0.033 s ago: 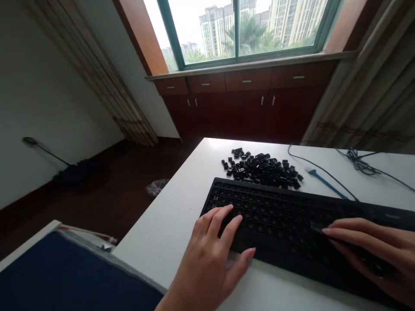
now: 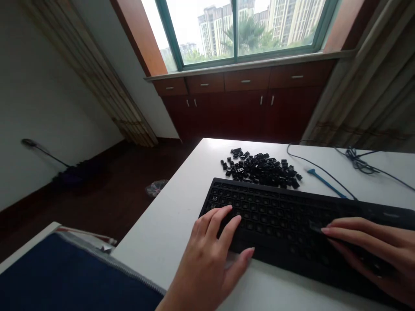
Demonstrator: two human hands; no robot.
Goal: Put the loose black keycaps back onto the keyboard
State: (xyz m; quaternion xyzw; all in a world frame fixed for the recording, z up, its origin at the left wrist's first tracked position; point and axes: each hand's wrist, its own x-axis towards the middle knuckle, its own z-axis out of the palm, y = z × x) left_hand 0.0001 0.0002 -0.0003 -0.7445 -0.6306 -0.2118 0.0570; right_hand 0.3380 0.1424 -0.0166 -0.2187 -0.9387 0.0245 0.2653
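Window (image 2: 235,32): visible light source, partly overexposed
Bench (image 2: 181,211): glare at far end
Floor (image 2: 129,172): deep shadow
Keyboard (image 2: 272,246): murky, detail soft
Curtain (image 2: 372,90): stretched, dim

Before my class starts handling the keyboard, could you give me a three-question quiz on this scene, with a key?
1. Where does the heap of black keycaps lie?
A) On the windowsill
B) On the white table, beyond the keyboard
C) On the floor
2. True or false: the blue tool lies on the white table, apart from both hands.
3. Which is nearer the navy fabric: the left hand or the right hand?

Key: 1. B; 2. True; 3. The left hand.
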